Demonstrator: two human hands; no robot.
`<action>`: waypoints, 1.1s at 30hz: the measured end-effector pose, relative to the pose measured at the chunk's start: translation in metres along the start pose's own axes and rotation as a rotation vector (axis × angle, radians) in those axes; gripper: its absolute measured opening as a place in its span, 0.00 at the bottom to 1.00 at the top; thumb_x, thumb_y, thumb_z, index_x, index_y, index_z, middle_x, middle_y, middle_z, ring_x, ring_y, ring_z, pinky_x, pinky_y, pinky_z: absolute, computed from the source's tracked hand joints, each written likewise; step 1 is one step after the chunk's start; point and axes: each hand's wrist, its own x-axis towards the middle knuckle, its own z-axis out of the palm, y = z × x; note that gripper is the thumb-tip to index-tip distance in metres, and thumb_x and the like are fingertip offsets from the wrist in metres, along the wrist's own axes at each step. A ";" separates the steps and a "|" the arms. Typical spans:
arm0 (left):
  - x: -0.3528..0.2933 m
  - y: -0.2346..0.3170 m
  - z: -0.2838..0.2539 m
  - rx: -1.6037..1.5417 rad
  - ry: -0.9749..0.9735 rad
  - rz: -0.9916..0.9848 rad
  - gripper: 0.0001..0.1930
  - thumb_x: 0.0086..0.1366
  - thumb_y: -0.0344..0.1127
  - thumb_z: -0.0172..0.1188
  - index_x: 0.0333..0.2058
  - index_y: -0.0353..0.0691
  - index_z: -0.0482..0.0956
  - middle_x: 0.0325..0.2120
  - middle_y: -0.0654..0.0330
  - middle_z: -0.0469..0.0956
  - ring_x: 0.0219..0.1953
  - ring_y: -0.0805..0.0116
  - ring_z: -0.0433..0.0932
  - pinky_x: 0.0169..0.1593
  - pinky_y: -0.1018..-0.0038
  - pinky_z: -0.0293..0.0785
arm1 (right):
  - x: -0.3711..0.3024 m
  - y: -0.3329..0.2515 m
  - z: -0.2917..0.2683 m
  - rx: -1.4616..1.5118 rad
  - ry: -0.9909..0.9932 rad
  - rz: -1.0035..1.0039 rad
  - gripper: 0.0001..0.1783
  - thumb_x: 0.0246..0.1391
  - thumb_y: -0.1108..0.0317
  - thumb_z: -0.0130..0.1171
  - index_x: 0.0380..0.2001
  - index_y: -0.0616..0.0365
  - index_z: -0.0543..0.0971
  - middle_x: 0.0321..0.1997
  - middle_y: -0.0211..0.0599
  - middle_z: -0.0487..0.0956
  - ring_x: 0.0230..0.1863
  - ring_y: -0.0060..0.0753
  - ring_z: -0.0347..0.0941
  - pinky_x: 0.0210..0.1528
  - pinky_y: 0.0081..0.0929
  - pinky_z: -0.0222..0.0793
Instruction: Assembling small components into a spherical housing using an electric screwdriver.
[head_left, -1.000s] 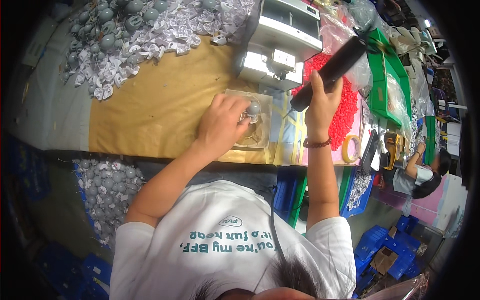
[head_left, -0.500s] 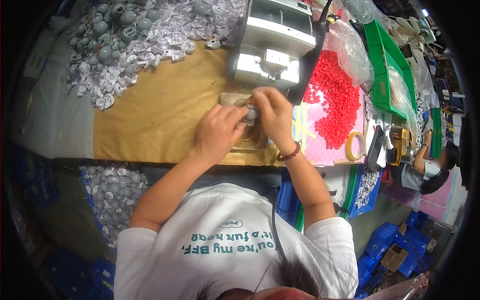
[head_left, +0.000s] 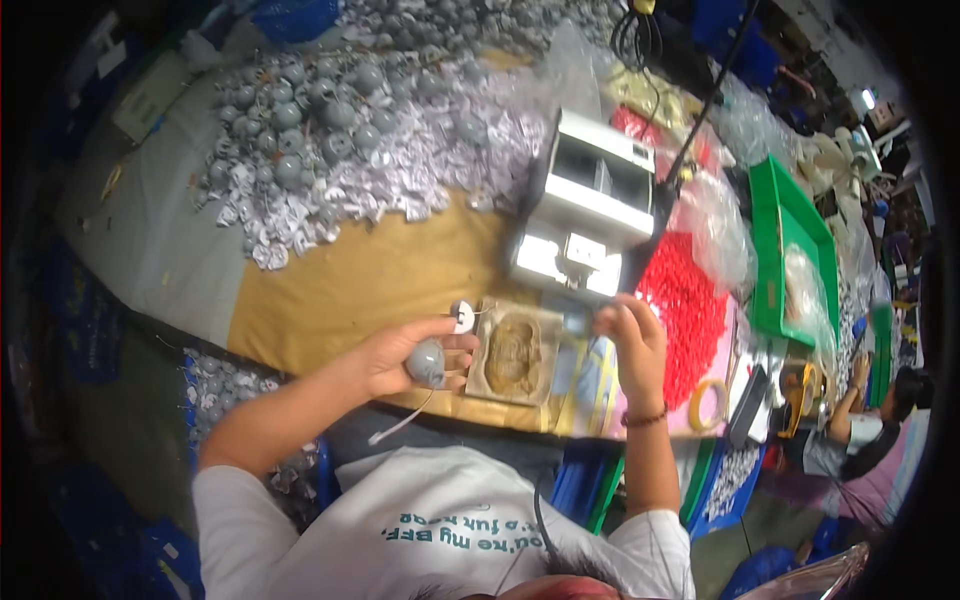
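My left hand is closed around a grey ball-shaped part. From that part a thin pale cable hangs down over my shirt. A small white plastic piece shows at my left fingertips. Just right of this hand lies a square tan fixture with a rounded hollow. My right hand is raised over the table beside the red pieces, its fingers curled in a pinch. Blur at its fingertips hides whatever they hold.
White plastic pieces and grey balls are heaped at the back left. A white machine stands behind the fixture. Right of it lie red pieces, a yellow tape roll and a green tray. A co-worker sits far right.
My hands have moved apart. The left hand has drawn left with the grey ball part, off the fixture, whose hollow now shows. My right hand has gone right, and the view has shifted.
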 end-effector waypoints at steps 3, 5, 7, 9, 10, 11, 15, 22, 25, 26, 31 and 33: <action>0.024 0.090 0.032 0.082 -0.021 0.278 0.16 0.70 0.34 0.52 0.54 0.35 0.69 0.45 0.49 0.77 0.42 0.62 0.81 0.46 0.64 0.83 | 0.003 0.001 -0.032 0.104 0.098 0.027 0.11 0.67 0.70 0.53 0.48 0.65 0.76 0.37 0.37 0.81 0.40 0.26 0.79 0.46 0.26 0.78; 0.054 0.185 0.075 0.196 -0.083 0.607 0.17 0.70 0.30 0.49 0.54 0.25 0.65 0.48 0.44 0.73 0.45 0.59 0.79 0.48 0.66 0.83 | 0.003 -0.001 -0.044 0.136 0.118 0.022 0.11 0.67 0.70 0.53 0.47 0.64 0.77 0.37 0.36 0.81 0.39 0.26 0.79 0.45 0.25 0.78; 0.021 0.268 0.135 0.350 0.010 0.909 0.28 0.71 0.38 0.52 0.63 0.26 0.56 0.49 0.41 0.72 0.51 0.51 0.76 0.55 0.59 0.79 | 0.011 -0.004 -0.044 0.157 0.086 0.016 0.10 0.67 0.70 0.53 0.46 0.64 0.77 0.37 0.36 0.81 0.39 0.26 0.79 0.45 0.26 0.78; 0.034 0.299 0.132 0.498 0.266 1.102 0.32 0.70 0.42 0.55 0.65 0.30 0.56 0.53 0.40 0.70 0.55 0.48 0.73 0.57 0.57 0.76 | 0.014 -0.007 -0.045 0.086 0.073 -0.008 0.10 0.66 0.70 0.53 0.46 0.64 0.77 0.37 0.36 0.81 0.38 0.26 0.79 0.45 0.26 0.78; 0.045 0.313 0.122 0.660 0.371 1.177 0.33 0.69 0.43 0.57 0.66 0.31 0.56 0.56 0.40 0.69 0.57 0.47 0.72 0.57 0.56 0.75 | 0.011 -0.008 -0.047 0.017 0.078 -0.021 0.10 0.66 0.70 0.54 0.46 0.64 0.77 0.37 0.36 0.82 0.38 0.26 0.79 0.45 0.26 0.78; 0.061 0.297 0.120 0.774 0.460 1.147 0.31 0.68 0.43 0.58 0.63 0.31 0.62 0.57 0.42 0.71 0.56 0.51 0.73 0.57 0.59 0.74 | 0.008 -0.006 -0.052 -0.049 0.108 -0.035 0.10 0.66 0.70 0.54 0.46 0.64 0.78 0.37 0.36 0.82 0.38 0.26 0.79 0.44 0.26 0.77; 0.111 0.217 0.028 1.670 0.584 1.432 0.17 0.61 0.35 0.61 0.49 0.37 0.78 0.44 0.50 0.80 0.48 0.54 0.78 0.54 0.62 0.73 | 0.010 0.001 -0.074 -0.528 0.143 -0.199 0.09 0.63 0.73 0.55 0.45 0.64 0.78 0.38 0.37 0.81 0.36 0.27 0.78 0.40 0.25 0.74; 0.100 0.110 -0.040 2.214 0.734 1.371 0.13 0.58 0.31 0.62 0.43 0.42 0.78 0.48 0.51 0.74 0.50 0.49 0.72 0.50 0.60 0.71 | 0.034 0.018 -0.094 -1.503 0.094 -0.525 0.15 0.55 0.75 0.59 0.47 0.56 0.78 0.42 0.45 0.76 0.40 0.48 0.76 0.38 0.38 0.74; 0.096 0.104 -0.038 2.101 0.640 1.357 0.11 0.59 0.30 0.61 0.41 0.41 0.77 0.46 0.51 0.75 0.47 0.49 0.74 0.48 0.59 0.71 | 0.036 0.026 -0.093 -1.476 0.085 -0.431 0.14 0.53 0.76 0.57 0.44 0.56 0.78 0.39 0.46 0.75 0.40 0.51 0.75 0.39 0.40 0.73; 0.090 0.096 -0.033 2.102 0.588 1.376 0.11 0.59 0.30 0.61 0.42 0.41 0.77 0.46 0.51 0.75 0.46 0.49 0.74 0.49 0.58 0.72 | 0.037 0.028 -0.095 -1.479 0.082 -0.418 0.12 0.53 0.76 0.57 0.42 0.57 0.78 0.37 0.46 0.75 0.39 0.51 0.74 0.38 0.41 0.72; 0.062 0.051 -0.044 1.973 0.342 1.460 0.13 0.57 0.25 0.62 0.43 0.40 0.78 0.46 0.52 0.75 0.47 0.49 0.75 0.53 0.59 0.72 | 0.039 0.032 -0.096 -1.511 0.059 -0.416 0.06 0.52 0.76 0.56 0.35 0.59 0.76 0.31 0.46 0.73 0.33 0.53 0.74 0.33 0.43 0.72; 0.056 0.040 -0.057 1.900 0.324 1.418 0.14 0.57 0.25 0.63 0.44 0.40 0.79 0.46 0.53 0.75 0.50 0.49 0.74 0.56 0.59 0.70 | 0.039 0.033 -0.096 -1.513 0.060 -0.397 0.05 0.52 0.75 0.56 0.34 0.59 0.76 0.31 0.46 0.74 0.33 0.54 0.74 0.33 0.44 0.72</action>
